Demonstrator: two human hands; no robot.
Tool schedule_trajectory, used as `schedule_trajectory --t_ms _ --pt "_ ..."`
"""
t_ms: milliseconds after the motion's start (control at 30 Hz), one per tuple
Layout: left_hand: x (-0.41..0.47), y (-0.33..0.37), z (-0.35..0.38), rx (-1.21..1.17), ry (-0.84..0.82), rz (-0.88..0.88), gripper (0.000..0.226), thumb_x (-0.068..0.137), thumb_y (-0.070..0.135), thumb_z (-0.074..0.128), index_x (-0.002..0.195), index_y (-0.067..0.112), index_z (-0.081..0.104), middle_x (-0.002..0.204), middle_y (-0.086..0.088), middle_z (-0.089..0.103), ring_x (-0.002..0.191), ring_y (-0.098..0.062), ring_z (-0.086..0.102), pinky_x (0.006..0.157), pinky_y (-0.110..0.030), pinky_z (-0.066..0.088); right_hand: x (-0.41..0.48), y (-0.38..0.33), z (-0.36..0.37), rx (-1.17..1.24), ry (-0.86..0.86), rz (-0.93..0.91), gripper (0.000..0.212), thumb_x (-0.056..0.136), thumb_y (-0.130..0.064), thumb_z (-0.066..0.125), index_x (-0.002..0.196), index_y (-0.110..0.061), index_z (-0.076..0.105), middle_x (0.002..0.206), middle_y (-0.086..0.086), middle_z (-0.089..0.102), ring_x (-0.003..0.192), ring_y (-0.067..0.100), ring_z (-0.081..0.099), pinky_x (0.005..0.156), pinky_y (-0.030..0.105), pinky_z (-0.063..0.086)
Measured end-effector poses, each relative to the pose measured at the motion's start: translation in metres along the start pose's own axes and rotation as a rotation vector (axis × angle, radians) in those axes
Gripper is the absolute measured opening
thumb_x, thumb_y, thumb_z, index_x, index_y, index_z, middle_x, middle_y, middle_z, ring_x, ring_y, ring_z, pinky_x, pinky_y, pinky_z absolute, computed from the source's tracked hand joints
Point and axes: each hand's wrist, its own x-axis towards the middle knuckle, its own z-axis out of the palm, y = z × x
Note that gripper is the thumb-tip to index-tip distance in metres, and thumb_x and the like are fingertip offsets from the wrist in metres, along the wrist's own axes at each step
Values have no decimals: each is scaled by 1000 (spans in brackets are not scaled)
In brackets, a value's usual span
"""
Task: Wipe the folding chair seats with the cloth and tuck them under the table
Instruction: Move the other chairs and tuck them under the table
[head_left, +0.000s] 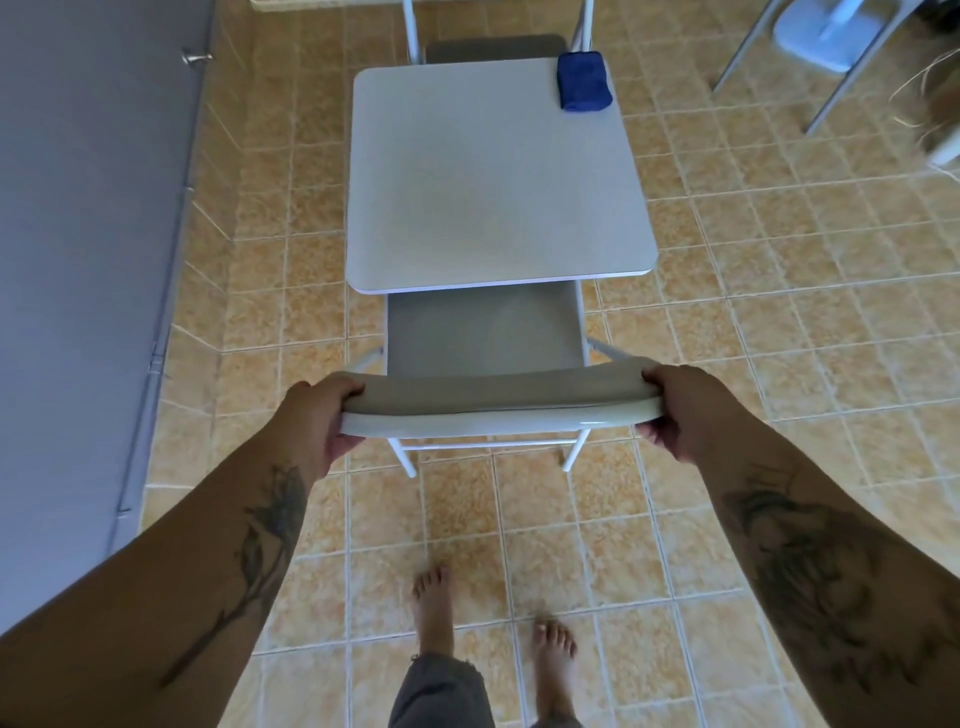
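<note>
The fingers of the left hand curl over the left end of the backrest of the near folding chair, thumb beneath, clamped on it. The fingers of the right hand wrap the right end of the same backrest in a matching clamped grip, thumb below the lower edge. Both forearms are bare and tattooed, reaching forward from the lower corners of the view.

The near chair faces the counter; the front part of its grey seat lies under the counter's near edge, while the rear part of the seat and its white frame legs remain outside. A second folding chair stands at the far side of the counter, its dark seat partly under the far edge and its white uprights rising behind.

The blue cloth, folded into a compact bundle, rests on the counter at its far right corner, apart from both hands.

Two bare feet stand on the tan tiled floor behind the near chair. A grey door fills the left side.
</note>
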Motion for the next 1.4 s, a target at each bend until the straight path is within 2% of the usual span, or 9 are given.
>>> schedule_trajectory --t_ms 167,400,533,633,767,1000,1267,1333,1400 --pt "-9 -1 17 6 33 32 64 81 20 70 137 10 40 128 -16 52 95 -27 66 56 -35 59 12 -6 -2 -13 133 -28 30 88 -17 53 116 -5 54 96 15 52 61 23 46 34 20 37" --pt "-18 -4 18 68 7 17 74 85 22 67 146 12 28 129 -13 52 91 -21 65 57 -33 60 17 -10 2 -70 220 -18 12 83 -16 51 93 -10 56 85 11 52 61 22 47 31 18 35" --pt "-16 -3 22 12 19 36 69 84 18 67 143 11 33 128 -15 54 90 -21 65 53 -30 56 20 -16 3 -101 218 -10 6 84 -16 51 87 -11 53 84 10 49 60 21 44 31 17 34" --pt "-14 -2 32 -50 39 67 58 84 13 65 136 7 40 119 -16 55 87 -22 63 59 -33 55 22 -25 3 -108 207 -20 6 85 -18 52 83 -12 52 85 9 49 61 20 45 33 16 35" --pt "-6 10 34 -28 60 67 51 81 17 66 130 12 51 123 -14 59 88 -21 62 56 -32 53 25 -33 6 -116 186 -26 7 85 -18 52 80 -13 52 82 9 49 61 20 46 35 17 38" --pt "-2 23 34 45 73 28 34 80 22 65 113 19 60 110 -7 62 89 -18 62 63 -34 51 28 -43 15 -111 205 -4 9 83 -15 51 74 -12 50 86 10 46 70 21 44 51 28 37" --pt "-8 22 32 122 40 53 45 81 28 64 124 19 56 115 -7 63 96 -20 63 71 -36 50 29 -41 13 -149 219 -18 7 82 -15 50 77 -10 51 82 10 46 59 19 42 48 27 35" --pt "-10 22 30 182 31 55 51 77 36 63 126 22 55 118 -6 63 99 -21 63 70 -37 49 27 -38 13 -167 210 -30 11 82 -17 49 87 -9 55 79 10 50 56 20 46 47 26 38" --pt "-13 23 29 262 35 38 56 76 44 60 128 25 51 122 -5 60 104 -22 60 71 -38 48 25 -38 11 -239 198 -62 30 82 -21 50 107 -6 56 91 14 60 65 26 58 51 29 46"
